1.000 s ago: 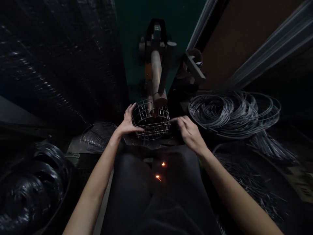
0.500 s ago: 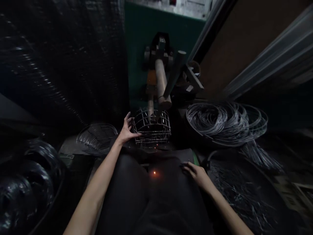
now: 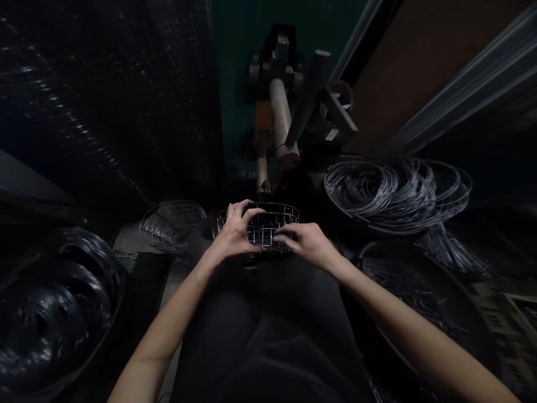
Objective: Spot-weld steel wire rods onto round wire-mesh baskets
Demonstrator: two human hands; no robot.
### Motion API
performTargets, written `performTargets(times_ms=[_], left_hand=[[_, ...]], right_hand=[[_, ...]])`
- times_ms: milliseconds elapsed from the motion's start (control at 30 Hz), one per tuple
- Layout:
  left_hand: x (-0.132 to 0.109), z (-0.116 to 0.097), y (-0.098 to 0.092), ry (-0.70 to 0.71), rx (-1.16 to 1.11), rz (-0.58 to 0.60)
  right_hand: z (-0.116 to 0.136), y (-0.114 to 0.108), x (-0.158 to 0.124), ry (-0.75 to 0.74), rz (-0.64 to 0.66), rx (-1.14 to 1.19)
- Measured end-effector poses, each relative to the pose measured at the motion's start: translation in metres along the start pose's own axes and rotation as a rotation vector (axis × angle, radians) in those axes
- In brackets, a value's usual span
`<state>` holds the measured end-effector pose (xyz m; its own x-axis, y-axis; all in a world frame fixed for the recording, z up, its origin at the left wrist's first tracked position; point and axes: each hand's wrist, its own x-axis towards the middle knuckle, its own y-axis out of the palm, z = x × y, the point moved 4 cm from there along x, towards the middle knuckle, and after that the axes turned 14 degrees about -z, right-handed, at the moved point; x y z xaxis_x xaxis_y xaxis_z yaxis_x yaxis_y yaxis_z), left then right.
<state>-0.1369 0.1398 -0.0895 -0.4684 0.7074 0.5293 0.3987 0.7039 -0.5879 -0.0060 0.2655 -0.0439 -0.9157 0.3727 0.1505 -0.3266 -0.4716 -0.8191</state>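
A round wire basket (image 3: 289,211) of thin metal rods is in front of my lap, just below the lower arm (image 3: 262,168) of a welding machine. My left hand (image 3: 235,228) grips the basket's left side, thumb low and fingers curled over the upper wire. On the near side, my right hand (image 3: 308,240) has its thumb and fingertips pinched together at the basket's wires; whether a small loose piece is between them is too dark to tell. The machine's thicker upper arm (image 3: 281,117) is above and beyond the basket.
Wire rings (image 3: 377,193) are heaped in a container at the right. Below them a dark tub (image 3: 453,302) holds short wire pieces. More wire rings (image 3: 54,313) fill the lower left, and a rounded wire grid (image 3: 172,226) lies at the left. A slanted post (image 3: 308,98) stands beside the upper arm.
The basket has come off the machine's lower arm, toward me and down. My right hand has moved from the lap's right side to the basket. The glowing sparks are gone.
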Motion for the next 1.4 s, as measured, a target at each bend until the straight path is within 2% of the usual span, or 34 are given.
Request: performTargets(times_ms=[67, 133, 367, 700, 967, 1167, 1267, 1400], left_hand=[[0.003, -0.001, 0.005, -0.028, 0.018, 0.001], [0.006, -0.002, 0.008, -0.057, 0.026, -0.009], [0.021, -0.001, 0.014, -0.050, 0.046, -0.037], [0.036, 0.006, 0.007, -0.077, 0.045, -0.043], [0.048, 0.014, 0.003, -0.128, 0.061, 0.008], [0.051, 0.016, 0.001, -0.085, -0.004, 0.038], [0.055, 0.017, -0.001, -0.109, 0.005, 0.042], [0.070, 0.022, -0.001, -0.178, 0.032, 0.050]], right_hand=[[-0.001, 0.006, -0.005, -0.178, -0.040, -0.202], [-0.002, 0.011, -0.011, -0.302, -0.025, -0.326], [-0.009, 0.002, -0.001, -0.447, -0.138, -0.406], [-0.012, 0.001, 0.015, -0.477, -0.143, -0.398], [-0.011, 0.001, 0.030, -0.486, -0.128, -0.445], [-0.011, -0.001, 0.031, -0.406, -0.104, -0.340], [-0.010, -0.003, 0.034, -0.380, -0.069, -0.325], [-0.016, -0.004, 0.048, -0.311, -0.135, -0.342]])
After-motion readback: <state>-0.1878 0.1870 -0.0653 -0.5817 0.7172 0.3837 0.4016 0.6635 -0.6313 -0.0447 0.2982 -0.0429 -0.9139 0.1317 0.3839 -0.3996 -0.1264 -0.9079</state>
